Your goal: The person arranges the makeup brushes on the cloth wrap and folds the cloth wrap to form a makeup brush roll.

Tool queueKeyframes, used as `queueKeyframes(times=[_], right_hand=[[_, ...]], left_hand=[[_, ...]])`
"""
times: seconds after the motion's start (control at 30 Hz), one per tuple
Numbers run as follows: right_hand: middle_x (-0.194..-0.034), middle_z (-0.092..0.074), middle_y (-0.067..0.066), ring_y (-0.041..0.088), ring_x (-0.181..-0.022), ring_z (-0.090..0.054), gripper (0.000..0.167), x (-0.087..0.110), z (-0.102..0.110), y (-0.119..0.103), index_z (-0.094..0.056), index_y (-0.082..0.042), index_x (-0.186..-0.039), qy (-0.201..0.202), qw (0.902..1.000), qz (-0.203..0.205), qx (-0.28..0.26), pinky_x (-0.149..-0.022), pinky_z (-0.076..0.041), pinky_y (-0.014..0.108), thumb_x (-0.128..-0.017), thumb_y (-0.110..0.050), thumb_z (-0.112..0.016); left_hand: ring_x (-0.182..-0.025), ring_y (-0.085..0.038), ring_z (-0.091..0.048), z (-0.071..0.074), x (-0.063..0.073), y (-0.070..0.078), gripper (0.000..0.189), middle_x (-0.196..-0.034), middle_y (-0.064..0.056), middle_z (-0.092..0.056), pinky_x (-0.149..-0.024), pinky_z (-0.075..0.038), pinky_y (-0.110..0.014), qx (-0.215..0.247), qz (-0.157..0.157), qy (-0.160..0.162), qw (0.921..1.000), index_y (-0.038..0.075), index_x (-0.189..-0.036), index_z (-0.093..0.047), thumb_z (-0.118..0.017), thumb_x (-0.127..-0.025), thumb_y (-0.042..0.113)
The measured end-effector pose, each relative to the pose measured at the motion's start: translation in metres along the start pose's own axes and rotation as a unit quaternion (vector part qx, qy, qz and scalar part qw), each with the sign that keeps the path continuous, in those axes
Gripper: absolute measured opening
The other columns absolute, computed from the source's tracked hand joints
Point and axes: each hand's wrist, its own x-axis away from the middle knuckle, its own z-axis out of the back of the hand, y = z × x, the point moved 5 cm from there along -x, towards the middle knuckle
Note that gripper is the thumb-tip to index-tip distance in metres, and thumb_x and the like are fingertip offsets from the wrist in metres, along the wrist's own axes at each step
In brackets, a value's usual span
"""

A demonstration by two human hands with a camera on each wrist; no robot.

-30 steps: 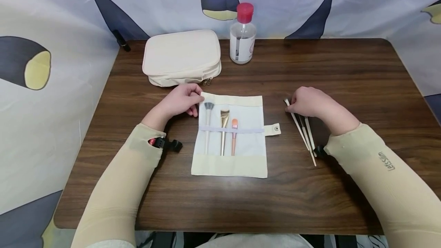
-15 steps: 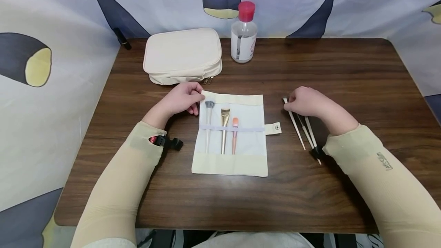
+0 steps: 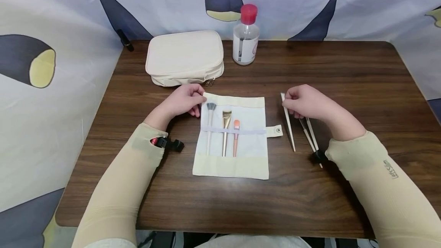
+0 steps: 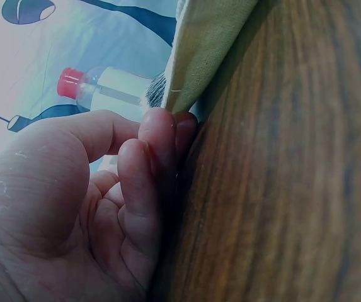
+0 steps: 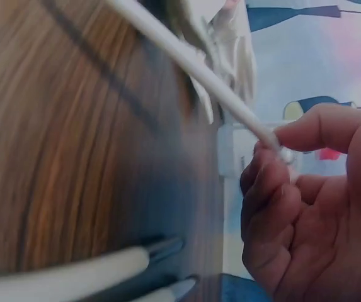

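My left hand (image 3: 186, 100) pinches the upper left corner of a cream cloth brush roll (image 3: 231, 167) that lies unfolded on the table. Under the roll's elastic band sit a grey-tipped fan-like brush (image 3: 209, 119), a gold flat brush (image 3: 225, 125) and a pink brush (image 3: 236, 135). To the right of the roll, my right hand (image 3: 306, 102) pinches a slim white makeup brush (image 3: 289, 131) near one end, its handle slanting down toward the roll. In the right wrist view that makeup brush (image 5: 199, 72) is raised over the wood. Fingers hide its tip.
Two more white-handled brushes (image 3: 308, 135) lie below the right hand, partly behind a black wrist strap (image 3: 318, 156). A cream zip case (image 3: 186, 56) stands behind the left hand, beside a red-capped clear bottle (image 3: 246, 45). The roll's snap tab (image 3: 275, 131) sticks out rightward.
The right hand has drawn one white brush away from the other two, leftward, its handle now apart from them. The left hand stays at the roll's corner.
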Motion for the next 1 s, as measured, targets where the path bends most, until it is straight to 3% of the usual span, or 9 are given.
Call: queueKeyframes(times=[0.23,0.5,0.8,1.0], right_hand=[[-0.078,-0.067,0.012,0.025,-0.071,-0.065,0.02,0.001,-0.003,-0.009,-0.061,-0.002,-0.09,0.029,0.9978,0.009,-0.059,-0.065,-0.058,0.035,-0.101,-0.016,-0.052],[-0.078,-0.068,0.013,0.023,-0.071,-0.066,0.017,-0.002,-0.009,-0.008,-0.057,0.001,-0.096,0.02,0.9909,0.006,-0.133,-0.065,-0.06,0.033,-0.102,-0.014,-0.051],[-0.087,-0.071,0.018,0.026,-0.075,-0.069,0.015,-0.007,-0.011,-0.022,-0.055,0.004,-0.106,0.017,0.9842,0.036,-0.172,-0.066,-0.061,0.034,-0.104,-0.009,-0.047],[-0.085,-0.07,0.017,0.025,-0.071,-0.066,0.014,-0.012,-0.018,-0.028,-0.053,0.004,-0.109,0.012,0.981,0.036,-0.19,-0.064,-0.06,0.033,-0.104,-0.008,-0.05]], left_hand=[[-0.053,-0.017,-0.067,-0.001,0.001,0.0,0.012,-0.07,-0.007,-0.07,-0.05,-0.055,-0.026,0.005,0.001,0.002,1.0,0.001,-0.106,-0.057,-0.059,-0.102,0.012],[-0.054,-0.019,-0.068,-0.003,-0.001,-0.002,0.013,-0.071,-0.008,-0.07,-0.051,-0.055,-0.027,-0.001,-0.002,0.003,1.0,0.001,-0.105,-0.057,-0.06,-0.102,0.013],[-0.054,-0.019,-0.068,0.0,0.0,0.004,0.013,-0.072,-0.009,-0.07,-0.052,-0.056,-0.028,0.0,-0.005,0.009,0.9999,0.002,-0.106,-0.058,-0.06,-0.102,0.014],[-0.055,-0.019,-0.068,0.0,0.0,0.002,0.014,-0.073,-0.009,-0.071,-0.052,-0.056,-0.028,-0.001,0.003,-0.002,1.0,0.001,-0.106,-0.057,-0.06,-0.102,0.014]])
